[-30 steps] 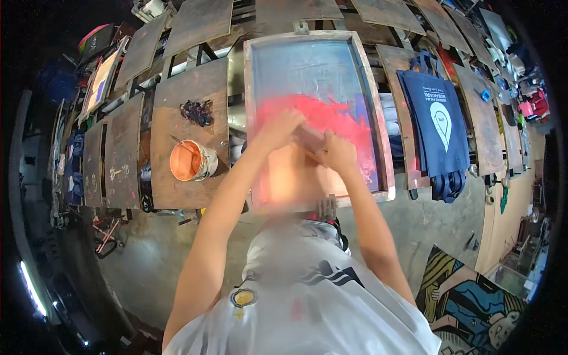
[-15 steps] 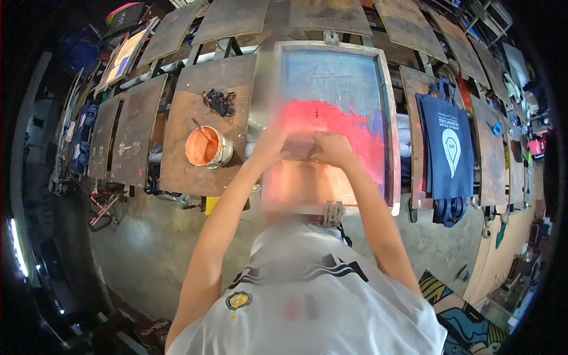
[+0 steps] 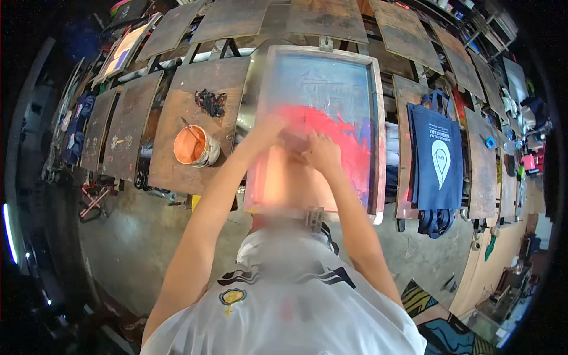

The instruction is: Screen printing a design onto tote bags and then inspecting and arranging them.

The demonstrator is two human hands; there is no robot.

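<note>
My left hand point(image 3: 267, 131) and my right hand point(image 3: 322, 152) are closed on a dark squeegee point(image 3: 296, 139), which lies slanted across a screen printing frame point(image 3: 374, 112), its left end farther from me. The left hand is blurred. Pink ink point(image 3: 349, 151) spreads over the middle and right of the blue mesh, with a paler orange band toward me. An orange bucket of ink point(image 3: 197, 151) with a stick in it stands on the board to the left, below a crumpled dark lump point(image 3: 210, 102). A hinge clamp point(image 3: 313, 219) sits at the frame's near edge.
Rows of worn boards point(image 3: 127, 130) run to both sides and behind. Navy tote bags point(image 3: 438, 183) lie on the board at right; a small blue object point(image 3: 490, 142) sits farther right. A concrete floor point(image 3: 124, 248) shows below, with a painted panel point(image 3: 444, 334) at lower right.
Compared with half a second ago, the squeegee is more slanted, my left hand farther forward and my right hand a little nearer me. The whole view has shifted slightly with the head.
</note>
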